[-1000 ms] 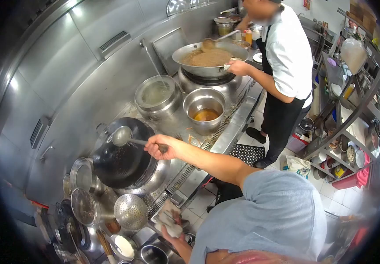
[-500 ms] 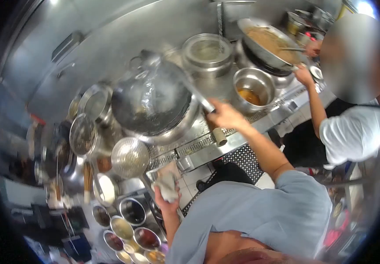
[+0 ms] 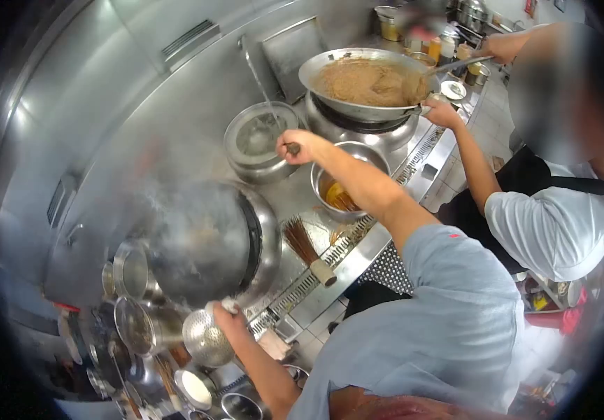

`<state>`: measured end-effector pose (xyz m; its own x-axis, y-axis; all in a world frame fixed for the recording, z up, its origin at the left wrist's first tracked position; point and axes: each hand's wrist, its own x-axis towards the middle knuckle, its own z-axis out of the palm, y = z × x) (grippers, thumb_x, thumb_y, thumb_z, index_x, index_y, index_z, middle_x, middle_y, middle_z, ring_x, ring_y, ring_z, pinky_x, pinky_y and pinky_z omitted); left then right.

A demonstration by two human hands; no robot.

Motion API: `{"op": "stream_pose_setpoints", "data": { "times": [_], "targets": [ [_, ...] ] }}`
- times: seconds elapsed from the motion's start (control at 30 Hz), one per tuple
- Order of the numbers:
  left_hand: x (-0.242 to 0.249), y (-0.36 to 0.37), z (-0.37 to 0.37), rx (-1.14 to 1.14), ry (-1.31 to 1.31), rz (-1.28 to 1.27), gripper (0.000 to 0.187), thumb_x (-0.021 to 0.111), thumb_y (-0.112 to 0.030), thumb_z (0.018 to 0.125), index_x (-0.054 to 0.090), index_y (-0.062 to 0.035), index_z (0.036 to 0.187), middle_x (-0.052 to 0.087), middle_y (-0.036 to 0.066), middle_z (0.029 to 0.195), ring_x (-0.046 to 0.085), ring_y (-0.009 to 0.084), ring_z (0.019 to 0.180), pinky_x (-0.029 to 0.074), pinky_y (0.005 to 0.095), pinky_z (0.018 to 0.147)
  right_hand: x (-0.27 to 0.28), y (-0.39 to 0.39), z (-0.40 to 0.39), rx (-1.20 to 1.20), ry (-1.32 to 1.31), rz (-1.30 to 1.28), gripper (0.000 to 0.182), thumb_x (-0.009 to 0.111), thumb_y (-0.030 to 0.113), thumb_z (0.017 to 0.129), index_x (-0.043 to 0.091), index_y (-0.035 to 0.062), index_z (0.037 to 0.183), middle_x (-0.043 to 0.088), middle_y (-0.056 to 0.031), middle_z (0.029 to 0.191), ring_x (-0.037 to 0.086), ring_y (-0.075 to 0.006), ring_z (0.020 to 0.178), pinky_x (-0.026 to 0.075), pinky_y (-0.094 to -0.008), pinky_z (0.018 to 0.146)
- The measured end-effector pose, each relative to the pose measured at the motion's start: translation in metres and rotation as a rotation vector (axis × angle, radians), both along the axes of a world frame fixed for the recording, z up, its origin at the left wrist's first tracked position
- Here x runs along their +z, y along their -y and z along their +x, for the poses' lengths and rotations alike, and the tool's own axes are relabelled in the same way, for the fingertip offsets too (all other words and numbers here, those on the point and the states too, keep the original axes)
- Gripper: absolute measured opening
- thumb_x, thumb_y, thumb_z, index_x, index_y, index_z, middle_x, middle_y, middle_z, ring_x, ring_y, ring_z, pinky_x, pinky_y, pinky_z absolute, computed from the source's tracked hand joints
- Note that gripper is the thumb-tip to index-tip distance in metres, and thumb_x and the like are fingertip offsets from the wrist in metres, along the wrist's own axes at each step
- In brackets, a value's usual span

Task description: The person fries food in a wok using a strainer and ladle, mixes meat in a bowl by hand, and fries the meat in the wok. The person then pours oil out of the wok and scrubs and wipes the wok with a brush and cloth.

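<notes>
My right hand (image 3: 297,145) is closed around the handle of a ladle, whose pale round end pokes out of the fist. It is over the rim of a lidless steel water pot (image 3: 235,140); the ladle's bowl cannot be made out. My left hand (image 3: 226,318) is wrapped round a white cloth (image 3: 230,305) at the near edge of a big dark wok (image 3: 197,259). Thick steam blurs the wok's inside. Just below that hand lies a round perforated strainer (image 3: 204,339).
A bamboo wok brush (image 3: 305,245) lies on the steel counter. Behind my right forearm stands a bowl of yellow liquid (image 3: 319,185). At right a co-worker (image 3: 546,217) stirs brown food in a large wok (image 3: 309,73). A faucet (image 3: 241,43) hangs over the pot.
My right hand has carried the ladle from over the dark wok to the water pot. My left hand has brought the cloth up to the wok's edge. The view has shifted, and steam has thickened.
</notes>
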<state>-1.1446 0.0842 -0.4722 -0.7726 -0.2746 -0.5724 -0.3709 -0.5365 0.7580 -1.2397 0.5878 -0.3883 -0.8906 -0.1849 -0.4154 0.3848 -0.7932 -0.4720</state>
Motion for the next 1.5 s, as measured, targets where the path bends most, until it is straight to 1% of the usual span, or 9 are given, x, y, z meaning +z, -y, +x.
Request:
{"op": "stream_pose_setpoints", "data": {
  "times": [0.37, 0.5, 0.73, 0.9, 0.93, 1.03, 1.1, 1.27, 1.5],
  "targets": [
    [0.024, 0.005, 0.037, -0.16, -0.117, 0.176, 0.026, 0.06, -0.036, 0.089, 0.055, -0.0116, 0.098, 0.06, 0.001, 0.087, 0.055, 0.0155, 0.073, 0.042, 0.026, 0.057, 0.074, 0.12, 0.054, -0.074, -0.159, -0.153, 0.016, 0.048, 0.004, 0.085, 0.045, 0.0094, 0.071, 0.048, 0.0033, 0.057, 0.049, -0.0084, 0.046, 0.039, -0.0229, 0.042],
    [0.019, 0.039, 0.083, -0.314, -0.08, 0.16, 0.049, 0.062, -0.046, 0.087, 0.052, -0.0131, 0.121, 0.063, 0.005, 0.103, 0.059, 0.0192, 0.088, 0.045, 0.034, 0.067, 0.091, 0.166, 0.09, 0.046, -0.209, -0.218, 0.02, 0.047, 0.008, 0.087, 0.043, 0.0113, 0.068, 0.048, 0.0042, 0.056, 0.049, -0.0071, 0.044, 0.04, -0.0215, 0.041],
    [0.021, 0.078, 0.118, -0.431, -0.256, 0.301, 0.049, 0.056, -0.041, 0.09, 0.051, -0.0067, 0.125, 0.062, 0.01, 0.106, 0.059, 0.0232, 0.089, 0.048, 0.0369, 0.074, 0.065, 0.251, 0.138, 0.14, -0.078, -0.394, 0.008, 0.05, 0.009, 0.089, 0.047, 0.0028, 0.086, 0.045, 0.0054, 0.058, 0.047, -0.0045, 0.045, 0.038, -0.0184, 0.039],
    [0.037, 0.086, 0.157, -0.624, -0.265, 0.484, 0.058, 0.049, -0.048, 0.089, 0.044, -0.0103, 0.133, 0.053, 0.015, 0.127, 0.051, 0.0339, 0.117, 0.04, 0.0574, 0.095, 0.017, 0.286, 0.145, 0.221, -0.03, -0.422, 0.015, 0.05, 0.009, 0.084, 0.048, 0.0087, 0.069, 0.048, 0.0042, 0.057, 0.049, -0.0084, 0.045, 0.041, -0.023, 0.039],
    [0.031, 0.089, 0.168, -0.64, -0.239, 0.48, 0.066, 0.047, -0.054, 0.087, 0.042, -0.01, 0.136, 0.051, 0.015, 0.131, 0.048, 0.0373, 0.122, 0.034, 0.0624, 0.099, 0.002, 0.286, 0.15, 0.251, -0.145, -0.025, 0.004, 0.051, 0.008, 0.082, 0.051, 0.0034, 0.083, 0.05, 0.0005, 0.059, 0.049, -0.01, 0.044, 0.039, -0.0248, 0.039],
    [0.04, 0.085, 0.215, -0.574, -0.217, 0.406, 0.071, 0.049, -0.056, 0.084, 0.042, -0.0066, 0.135, 0.055, 0.02, 0.121, 0.06, 0.0297, 0.103, 0.043, 0.0538, 0.094, 0.007, 0.289, 0.201, 0.29, -0.279, 1.33, 0.045, 0.052, 0.007, 0.076, 0.05, -0.0029, 0.12, 0.06, -0.0152, 0.069, 0.059, -0.0235, 0.054, 0.046, -0.0361, 0.048],
    [0.011, 0.112, 0.237, -0.598, -0.168, 0.513, 0.069, 0.048, -0.056, 0.085, 0.042, -0.0087, 0.135, 0.056, 0.02, 0.119, 0.06, 0.028, 0.095, 0.044, 0.0532, 0.092, -0.063, 0.269, 0.221, -0.111, -0.607, 1.699, 0.061, 0.052, 0.01, 0.078, 0.038, 0.0021, 0.136, 0.063, -0.0237, 0.079, 0.065, -0.0342, 0.072, 0.051, -0.0418, 0.065],
    [0.016, 0.123, 0.27, -0.41, -0.03, 0.666, 0.062, 0.046, -0.056, 0.086, 0.045, -0.0136, 0.132, 0.06, 0.018, 0.107, 0.057, 0.0226, 0.071, 0.046, 0.0533, 0.086, -0.072, 0.239, 0.3, -0.003, -0.056, 1.846, 0.067, 0.053, 0.013, 0.08, 0.028, 0.0086, 0.142, 0.063, -0.0275, 0.095, 0.064, -0.042, 0.086, 0.049, -0.0479, 0.077],
    [0.046, 0.133, 0.195, -0.431, -0.056, 0.437, 0.058, 0.04, -0.055, 0.092, 0.044, -0.012, 0.131, 0.06, 0.018, 0.099, 0.058, 0.0221, 0.06, 0.046, 0.028, 0.039, -0.118, 0.198, 0.323, 0.368, 0.304, 2.027, 0.068, 0.049, 0.013, 0.084, 0.021, 0.0064, 0.146, 0.062, -0.0236, 0.107, 0.064, -0.0372, 0.093, 0.051, -0.0451, 0.079]
  ]
}}
